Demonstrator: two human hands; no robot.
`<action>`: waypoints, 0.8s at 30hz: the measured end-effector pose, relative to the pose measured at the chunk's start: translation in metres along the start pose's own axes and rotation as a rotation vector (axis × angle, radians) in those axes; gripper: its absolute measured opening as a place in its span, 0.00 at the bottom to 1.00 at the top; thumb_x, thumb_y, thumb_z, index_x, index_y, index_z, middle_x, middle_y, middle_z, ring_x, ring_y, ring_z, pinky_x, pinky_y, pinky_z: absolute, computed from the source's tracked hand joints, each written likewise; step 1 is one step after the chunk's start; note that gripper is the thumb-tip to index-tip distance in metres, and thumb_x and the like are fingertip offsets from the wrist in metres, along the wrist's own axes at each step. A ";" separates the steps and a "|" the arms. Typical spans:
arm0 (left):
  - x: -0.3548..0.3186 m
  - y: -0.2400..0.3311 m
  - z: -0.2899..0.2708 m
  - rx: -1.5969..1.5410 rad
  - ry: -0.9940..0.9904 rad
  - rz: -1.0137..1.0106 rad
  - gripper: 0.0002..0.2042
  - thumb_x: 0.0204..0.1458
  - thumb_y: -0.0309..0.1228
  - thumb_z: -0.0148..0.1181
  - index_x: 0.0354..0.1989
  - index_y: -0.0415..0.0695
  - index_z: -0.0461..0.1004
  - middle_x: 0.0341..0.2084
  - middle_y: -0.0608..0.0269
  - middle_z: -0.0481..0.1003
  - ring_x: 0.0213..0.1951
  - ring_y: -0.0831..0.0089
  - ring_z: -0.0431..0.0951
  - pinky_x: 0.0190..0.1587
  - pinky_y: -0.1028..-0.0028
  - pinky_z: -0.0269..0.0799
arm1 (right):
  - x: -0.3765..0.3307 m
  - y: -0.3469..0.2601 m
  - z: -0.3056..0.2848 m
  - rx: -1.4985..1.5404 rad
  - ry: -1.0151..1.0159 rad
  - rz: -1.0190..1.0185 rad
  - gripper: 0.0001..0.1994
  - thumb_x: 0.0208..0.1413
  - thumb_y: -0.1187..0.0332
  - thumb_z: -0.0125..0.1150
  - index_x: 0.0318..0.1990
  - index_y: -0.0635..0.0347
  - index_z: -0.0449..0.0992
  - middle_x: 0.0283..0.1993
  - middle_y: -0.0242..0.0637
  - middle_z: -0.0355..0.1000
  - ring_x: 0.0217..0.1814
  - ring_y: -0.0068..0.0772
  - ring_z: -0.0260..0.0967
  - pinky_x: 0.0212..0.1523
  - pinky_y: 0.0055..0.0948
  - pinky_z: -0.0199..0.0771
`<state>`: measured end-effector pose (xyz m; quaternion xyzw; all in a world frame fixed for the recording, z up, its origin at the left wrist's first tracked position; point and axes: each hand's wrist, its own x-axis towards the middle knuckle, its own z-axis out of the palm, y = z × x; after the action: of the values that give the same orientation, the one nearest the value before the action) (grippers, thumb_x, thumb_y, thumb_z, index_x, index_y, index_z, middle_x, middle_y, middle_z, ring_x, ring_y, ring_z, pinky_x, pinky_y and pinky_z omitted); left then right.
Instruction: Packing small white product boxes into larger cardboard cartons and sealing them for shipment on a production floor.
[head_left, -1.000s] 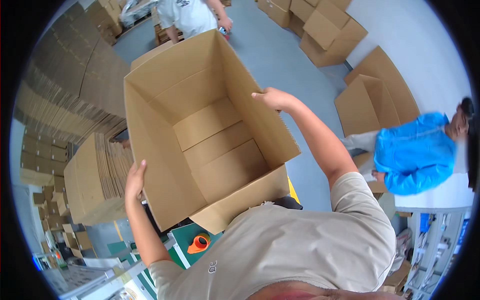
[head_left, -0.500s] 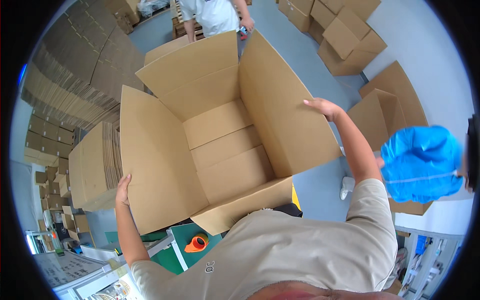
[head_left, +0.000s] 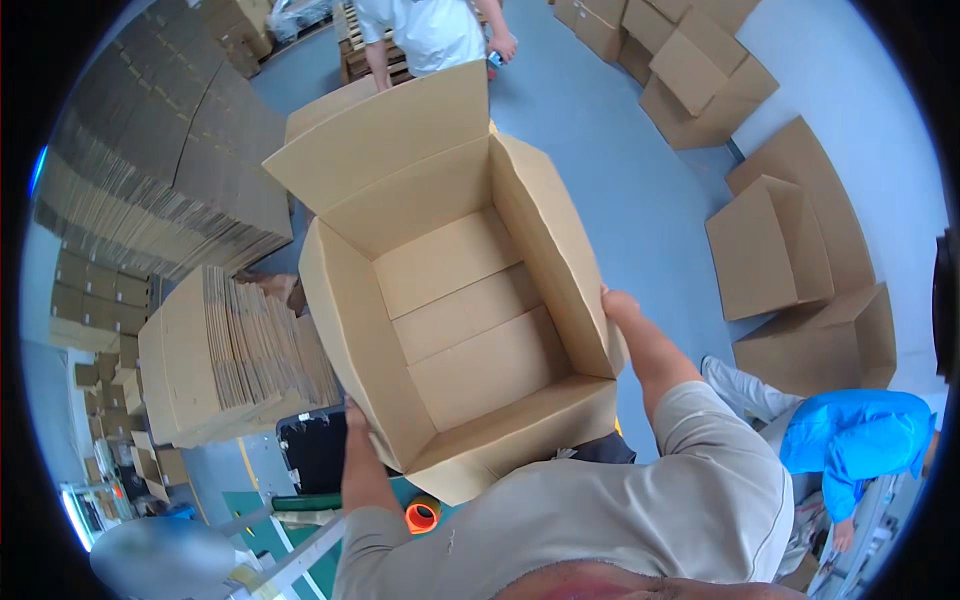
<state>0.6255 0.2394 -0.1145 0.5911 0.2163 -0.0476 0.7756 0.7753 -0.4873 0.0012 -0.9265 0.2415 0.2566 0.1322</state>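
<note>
I hold a large open cardboard box (head_left: 450,300) in front of my chest, its open top facing me and its flaps spread. My left hand (head_left: 356,412) grips the box's left wall near the lower corner. My right hand (head_left: 618,302) presses on the outside of the right wall near its rim. Inside, the folded bottom flaps show and the box has nothing in it. Most of each hand is hidden behind the cardboard.
Stacks of flat cardboard (head_left: 235,350) stand at my left. Assembled boxes (head_left: 770,250) lie on the blue floor at the right. A person in blue (head_left: 860,450) crouches at lower right; another in white (head_left: 430,30) stands ahead. An orange tape roll (head_left: 422,515) sits on a green table.
The box has swung from a leftward tilt to sit more square in front of me. Both my hands have slid down its walls and drawn closer to my body.
</note>
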 end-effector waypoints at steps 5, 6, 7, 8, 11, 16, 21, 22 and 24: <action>-0.042 0.036 0.007 0.522 0.512 -0.230 0.25 0.66 0.42 0.37 0.59 0.32 0.67 0.54 0.47 0.74 0.55 0.50 0.74 0.60 0.61 0.69 | -0.010 -0.008 -0.035 -0.053 -0.102 0.018 0.29 0.70 0.49 0.28 0.60 0.58 0.73 0.65 0.52 0.67 0.65 0.58 0.64 0.65 0.50 0.65; -0.062 0.047 -0.011 0.690 0.549 -0.163 0.23 0.65 0.39 0.39 0.57 0.31 0.67 0.53 0.45 0.74 0.54 0.48 0.74 0.59 0.60 0.69 | -0.023 -0.011 -0.046 -0.066 0.000 -0.023 0.28 0.70 0.50 0.30 0.60 0.58 0.72 0.67 0.52 0.64 0.67 0.57 0.62 0.65 0.48 0.65; -0.071 0.066 -0.022 0.855 0.580 -0.089 0.21 0.63 0.36 0.41 0.55 0.30 0.68 0.51 0.42 0.75 0.52 0.46 0.74 0.58 0.59 0.70 | -0.042 -0.014 -0.057 -0.080 0.105 -0.060 0.27 0.70 0.52 0.32 0.61 0.58 0.71 0.69 0.52 0.61 0.68 0.57 0.61 0.66 0.46 0.64; -0.087 0.085 -0.042 1.019 0.615 -0.007 0.19 0.62 0.33 0.43 0.53 0.29 0.69 0.50 0.40 0.75 0.51 0.44 0.75 0.58 0.57 0.70 | -0.069 -0.021 -0.062 -0.043 0.171 -0.173 0.26 0.70 0.53 0.34 0.62 0.59 0.69 0.70 0.54 0.59 0.69 0.58 0.59 0.66 0.46 0.63; -0.067 0.142 0.061 1.398 0.476 0.211 0.19 0.60 0.29 0.46 0.55 0.27 0.68 0.53 0.35 0.72 0.55 0.40 0.72 0.61 0.54 0.66 | -0.106 0.034 -0.032 0.137 0.352 -0.338 0.26 0.69 0.54 0.38 0.66 0.61 0.63 0.69 0.62 0.56 0.70 0.61 0.55 0.69 0.50 0.59; -0.146 0.176 0.199 1.170 0.110 0.563 0.24 0.62 0.34 0.53 0.64 0.34 0.65 0.61 0.39 0.66 0.64 0.48 0.64 0.66 0.57 0.59 | -0.245 -0.034 -0.058 0.486 0.193 -0.846 0.21 0.65 0.59 0.53 0.58 0.63 0.73 0.64 0.53 0.66 0.67 0.54 0.63 0.67 0.45 0.63; -0.214 0.146 0.338 0.755 -1.074 0.315 0.33 0.54 0.41 0.64 0.66 0.38 0.63 0.56 0.37 0.70 0.59 0.46 0.71 0.59 0.56 0.67 | -0.420 -0.107 -0.199 0.991 0.460 -1.707 0.20 0.62 0.68 0.53 0.61 0.62 0.71 0.49 0.42 0.74 0.44 0.41 0.74 0.43 0.36 0.76; -0.227 0.152 0.346 0.205 -1.321 0.281 0.34 0.53 0.41 0.65 0.66 0.38 0.62 0.54 0.36 0.72 0.57 0.44 0.73 0.58 0.55 0.68 | -0.448 -0.122 -0.228 1.085 0.633 -1.951 0.21 0.63 0.69 0.53 0.63 0.62 0.68 0.40 0.38 0.72 0.41 0.33 0.73 0.40 0.30 0.74; -0.267 0.179 0.425 -0.409 -1.441 0.367 0.26 0.55 0.35 0.62 0.59 0.37 0.64 0.48 0.43 0.72 0.50 0.56 0.72 0.52 0.64 0.67 | -0.473 -0.121 -0.264 1.263 0.823 -2.180 0.21 0.62 0.69 0.54 0.61 0.64 0.69 0.39 0.39 0.73 0.37 0.31 0.73 0.33 0.27 0.72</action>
<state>0.5623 -0.1540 0.2388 0.2854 -0.4393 -0.2504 0.8142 0.5910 -0.3025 0.4905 -0.4342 -0.5220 -0.4339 0.5922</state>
